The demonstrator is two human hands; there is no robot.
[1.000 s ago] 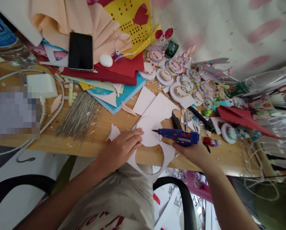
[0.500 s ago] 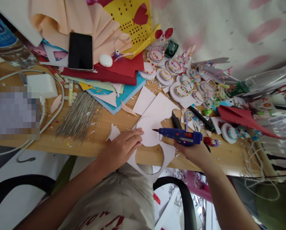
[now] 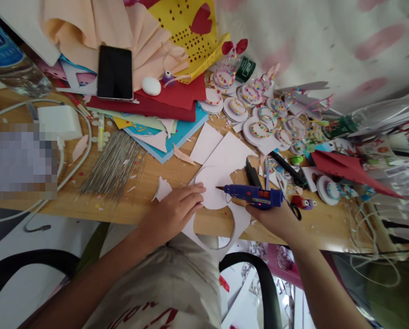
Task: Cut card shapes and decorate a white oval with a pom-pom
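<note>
My right hand grips a blue glue gun with a small lit red light. Its dark nozzle points left, over a white paper disc. My left hand holds the disc by its left edge, fingers close together; the thumb is hidden. Beneath and around the disc are white sheets. One cut-out sheet with a large round hole hangs over the table's front edge. Behind the glue gun lies a dark tool, partly covered.
Several small decorated paper hats crowd the back right. Thin metal wires lie left of my hand. A phone and white case rest on coloured paper. A water bottle stands far left. Scissor handles show at right.
The glue gun in my right hand has shifted slightly left, its nozzle farther over the disc. My left hand and the disc look unmoved.
</note>
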